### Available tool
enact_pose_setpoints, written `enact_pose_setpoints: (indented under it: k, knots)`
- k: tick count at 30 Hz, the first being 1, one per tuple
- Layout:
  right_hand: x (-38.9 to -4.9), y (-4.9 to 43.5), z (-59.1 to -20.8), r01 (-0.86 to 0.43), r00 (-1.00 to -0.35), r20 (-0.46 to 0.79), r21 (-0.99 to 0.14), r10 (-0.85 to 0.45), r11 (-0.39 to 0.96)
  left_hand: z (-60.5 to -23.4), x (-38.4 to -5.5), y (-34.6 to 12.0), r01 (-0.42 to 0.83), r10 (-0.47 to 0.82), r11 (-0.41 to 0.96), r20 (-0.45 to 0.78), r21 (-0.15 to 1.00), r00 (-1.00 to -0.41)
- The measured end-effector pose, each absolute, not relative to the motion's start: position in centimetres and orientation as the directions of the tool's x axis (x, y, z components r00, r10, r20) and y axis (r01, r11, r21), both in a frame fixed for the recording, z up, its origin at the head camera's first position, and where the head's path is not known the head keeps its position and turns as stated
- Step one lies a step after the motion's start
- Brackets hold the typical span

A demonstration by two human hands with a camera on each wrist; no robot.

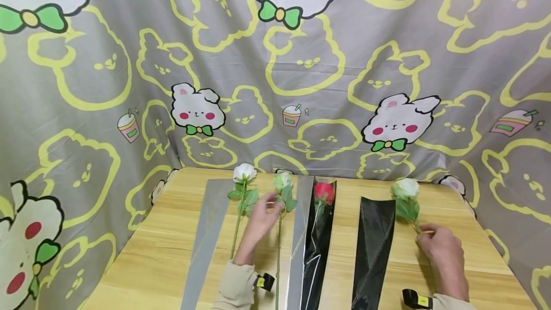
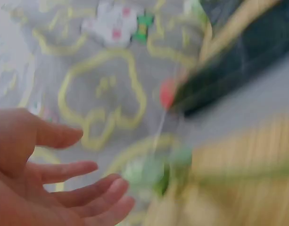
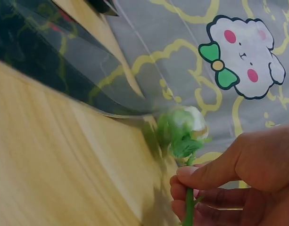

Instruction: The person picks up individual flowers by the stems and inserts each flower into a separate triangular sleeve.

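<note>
My right hand (image 1: 443, 248) pinches the green stem of a white artificial rose (image 1: 406, 188) between thumb and fingers. In the right wrist view, the rose's stem (image 3: 190, 202) passes between the thumb and fingertips, just below the bloom. My left hand (image 1: 261, 219) is over the wooden table (image 1: 142, 252), beside the leaves of a pale green-white rose (image 1: 284, 182). Its fingers are spread and nothing lies between them in the blurred left wrist view. Left of that hand lies another white rose (image 1: 244, 172) with a long stem.
A red rose (image 1: 325, 192) lies in a clear-fronted black sleeve (image 1: 318, 262) between the hands. Another black sleeve (image 1: 372, 252) is left of the right hand. Grey sleeves, one at the left (image 1: 208, 233), lie flat too. A patterned curtain (image 1: 310, 71) surrounds the table.
</note>
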State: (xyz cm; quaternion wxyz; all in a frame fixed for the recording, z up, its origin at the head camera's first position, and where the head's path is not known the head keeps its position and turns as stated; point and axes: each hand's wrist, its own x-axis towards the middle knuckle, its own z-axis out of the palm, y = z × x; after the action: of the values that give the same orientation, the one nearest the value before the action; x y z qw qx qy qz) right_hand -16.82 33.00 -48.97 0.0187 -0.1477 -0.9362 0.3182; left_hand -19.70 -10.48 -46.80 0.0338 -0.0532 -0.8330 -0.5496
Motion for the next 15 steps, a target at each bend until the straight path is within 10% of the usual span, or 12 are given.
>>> enact_pose_setpoints:
  k: [7, 15]
  knots:
    - [-17.0, 32.4, -48.1, 0.209, -0.955, 0.04, -0.617, 0.295, 0.759, -48.2, -21.6, -17.6, 0.059, -0.256, 0.505, 0.215, 0.861, -0.942]
    - [-16.7, 32.1, -47.5, 0.15, -0.956, 0.094, -0.654, 0.276, 0.742, -50.0, -20.6, -24.3, -0.275, -0.443, 0.626, 0.043, 0.73, -0.896]
